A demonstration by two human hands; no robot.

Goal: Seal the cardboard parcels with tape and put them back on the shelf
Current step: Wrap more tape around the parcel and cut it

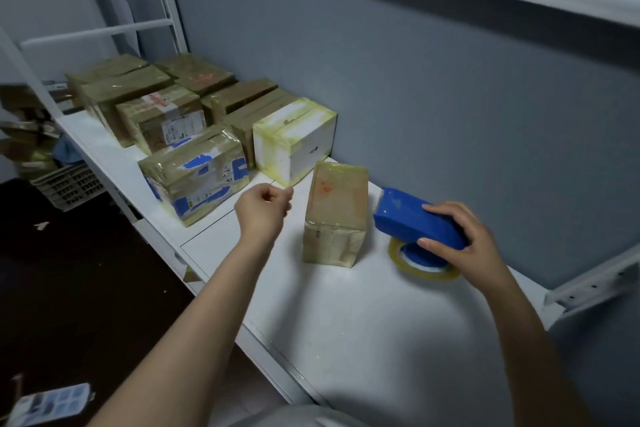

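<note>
Nearest, the white shelf [346, 322] runs under both forearms. The right hand [464, 246] grips the blue dispenser [415, 218], fingers curled over its top and thumb at its near side. The dispenser's roll [422, 269] rests flat on the shelf, just right of the parcel. The left hand [263, 208] hovers above the shelf on the parcel's other side, apart from it. Its fingers are curled in with thumb and forefinger close together, and whether a scrap of tape sits between them is too small to tell. The parcel [336, 215] stands upright on the shelf between the hands, touched by neither. Glossy tape shows over its top and down its front, so the sealing of this one looks about finished. The step in hand seems to be the change from taping to stowing. The next move probably calls for letting the dispenser stand, taking the parcel by its sides and sliding it back into the bare strip in front of the white box [294, 139], without knocking its neighbours. Left of that lies a blue-patched box [197, 173], and behind them more taped boxes [156, 114] sit in rows along the grey wall [450, 97]. Far left, below the shelf, a crate [69, 184] stands on the floor.
</note>
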